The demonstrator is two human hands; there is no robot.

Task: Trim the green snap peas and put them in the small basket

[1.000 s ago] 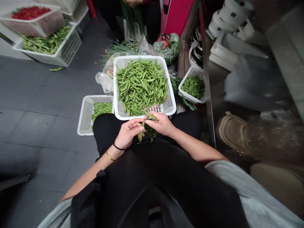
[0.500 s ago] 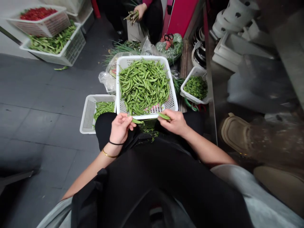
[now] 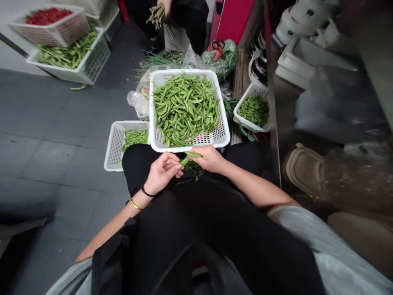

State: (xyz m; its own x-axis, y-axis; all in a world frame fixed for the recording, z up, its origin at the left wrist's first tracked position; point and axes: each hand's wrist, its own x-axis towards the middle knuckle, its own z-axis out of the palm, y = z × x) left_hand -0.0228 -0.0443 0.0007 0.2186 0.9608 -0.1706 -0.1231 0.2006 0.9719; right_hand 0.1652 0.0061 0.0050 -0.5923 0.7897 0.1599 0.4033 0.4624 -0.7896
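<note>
My left hand [image 3: 161, 171] pinches one sugar snap pea pod [image 3: 184, 161] by its end. Close beside it, my right hand [image 3: 209, 158] has its fingers closed on a second pea pod [image 3: 193, 154], and its fingertips are at the far end of the left hand's pod. Both hands are just below the near rim of a white perforated basket [image 3: 188, 149] heaped with green pea pods [image 3: 186, 108]. Small green trimmings [image 3: 196, 177] lie below my hands, partly hidden by them.
A smaller white basket [image 3: 111, 149] with pods stands left. Leafy greens fill a basket [image 3: 253, 110] at right, beside a metal edge [image 3: 274, 147]. Stacked baskets [image 3: 76, 67] stand back left. A person's hand [image 3: 166, 7] holds a bunch of stalks [image 3: 156, 15] opposite.
My right hand has moved left with its pod, up to my left hand. My left hand has shifted slightly right. The other person's hand with the stalks has moved up and left.
</note>
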